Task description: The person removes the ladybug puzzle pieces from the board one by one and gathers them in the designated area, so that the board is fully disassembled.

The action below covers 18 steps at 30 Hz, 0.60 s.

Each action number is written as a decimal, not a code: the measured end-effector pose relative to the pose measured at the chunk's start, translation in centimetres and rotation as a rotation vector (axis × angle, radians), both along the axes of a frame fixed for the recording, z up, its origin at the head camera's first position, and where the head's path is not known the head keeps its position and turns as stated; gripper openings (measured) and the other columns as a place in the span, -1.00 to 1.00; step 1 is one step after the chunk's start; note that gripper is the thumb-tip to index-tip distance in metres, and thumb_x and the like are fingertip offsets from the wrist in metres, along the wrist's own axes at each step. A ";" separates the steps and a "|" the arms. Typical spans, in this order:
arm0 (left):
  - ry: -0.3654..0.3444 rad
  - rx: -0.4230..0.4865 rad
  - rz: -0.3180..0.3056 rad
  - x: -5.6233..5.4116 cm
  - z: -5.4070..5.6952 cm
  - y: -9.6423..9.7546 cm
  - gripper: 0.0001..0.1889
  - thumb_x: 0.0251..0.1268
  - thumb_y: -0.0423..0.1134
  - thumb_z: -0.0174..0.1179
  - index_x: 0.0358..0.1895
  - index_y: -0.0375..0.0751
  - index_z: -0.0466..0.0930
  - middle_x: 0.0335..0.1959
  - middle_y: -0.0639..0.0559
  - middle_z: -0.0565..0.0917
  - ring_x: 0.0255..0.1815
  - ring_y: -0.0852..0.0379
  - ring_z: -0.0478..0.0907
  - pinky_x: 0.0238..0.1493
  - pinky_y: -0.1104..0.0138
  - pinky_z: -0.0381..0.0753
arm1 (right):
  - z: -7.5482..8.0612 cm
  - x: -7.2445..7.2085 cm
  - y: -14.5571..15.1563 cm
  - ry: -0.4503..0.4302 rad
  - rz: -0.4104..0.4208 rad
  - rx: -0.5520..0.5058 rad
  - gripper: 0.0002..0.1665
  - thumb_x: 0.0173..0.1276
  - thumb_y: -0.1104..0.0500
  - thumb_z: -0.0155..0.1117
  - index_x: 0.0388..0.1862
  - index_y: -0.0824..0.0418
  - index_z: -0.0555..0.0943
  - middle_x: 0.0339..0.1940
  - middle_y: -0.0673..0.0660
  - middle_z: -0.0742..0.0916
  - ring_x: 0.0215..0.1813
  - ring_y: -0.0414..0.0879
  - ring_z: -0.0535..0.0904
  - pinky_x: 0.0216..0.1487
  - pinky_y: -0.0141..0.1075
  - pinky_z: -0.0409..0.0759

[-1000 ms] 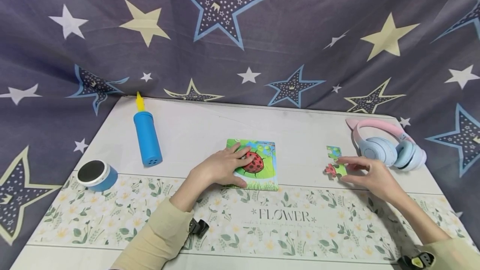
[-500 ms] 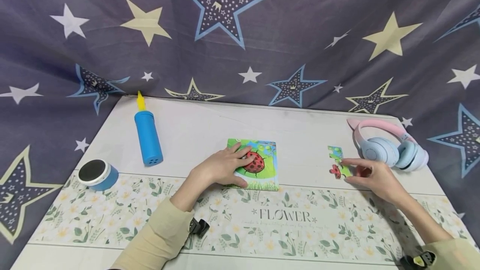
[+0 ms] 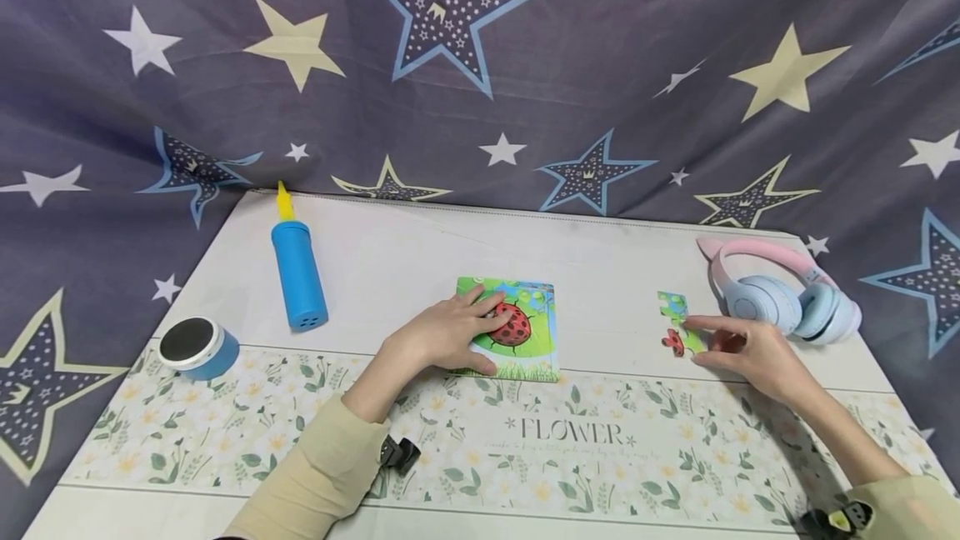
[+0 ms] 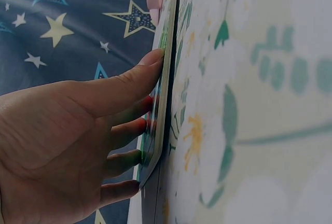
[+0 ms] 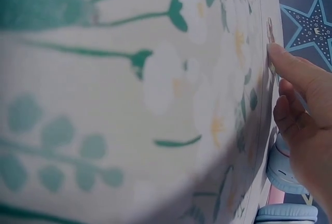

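My left hand [image 3: 450, 336] rests with fingers spread on a ladybird jigsaw board [image 3: 538, 354] in the middle of the table. The left wrist view shows the thumb and fingertips of that hand [image 4: 78, 125] touching the face of the thin board [image 4: 168, 73]. At the right, my right hand [image 3: 753, 358] pinches a green and red jigsaw piece [image 3: 673, 343] between thumb and forefinger, close over the tabletop. A blue-green jigsaw piece [image 3: 672, 303] lies right at its far edge. From the right wrist, the pinched piece [image 5: 270, 31] appears edge-on at the thumb tip.
Pink and blue headphones [image 3: 780, 294] lie just beyond my right hand. A blue hand pump [image 3: 298, 277] with a yellow nozzle and a round blue and white speaker [image 3: 198, 350] stand at the left. A star-patterned curtain [image 3: 600, 40] hangs behind the table [image 3: 405, 248].
My right hand has shifted the green and red jigsaw piece slightly right, turning it a little, then stayed nearly still. My left hand has kept its place on the board.
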<state>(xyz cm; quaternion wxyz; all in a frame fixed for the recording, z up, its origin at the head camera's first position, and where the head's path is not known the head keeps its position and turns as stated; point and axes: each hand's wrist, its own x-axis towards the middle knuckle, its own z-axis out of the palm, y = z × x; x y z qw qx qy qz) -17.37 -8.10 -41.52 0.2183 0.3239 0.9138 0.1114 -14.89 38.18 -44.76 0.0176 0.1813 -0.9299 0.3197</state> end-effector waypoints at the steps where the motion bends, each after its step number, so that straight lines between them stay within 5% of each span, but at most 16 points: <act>1: 0.001 0.002 -0.002 0.0 0.0 0.0 -0.13 0.32 0.20 0.32 0.62 0.02 0.21 0.75 -0.03 -0.06 0.76 -0.19 -0.21 0.71 -0.12 0.03 | 0.0 0.0 0.0 0.003 -0.001 0.001 -0.45 0.14 0.24 0.63 0.16 0.11 0.75 -0.50 -0.07 0.71 -0.54 -0.30 0.55 -0.49 -0.49 0.49; 18: -0.002 -0.001 0.004 0.1 0.1 0.1 -0.14 0.33 0.21 0.31 0.62 0.02 0.22 0.75 -0.01 -0.07 0.77 -0.17 -0.23 0.71 -0.12 0.02 | 1.6 -2.2 -2.9 0.092 -0.077 -0.091 -0.59 0.22 0.28 0.57 0.07 0.11 0.78 -0.42 -0.03 0.78 -0.41 -0.37 0.63 -0.57 -0.47 0.42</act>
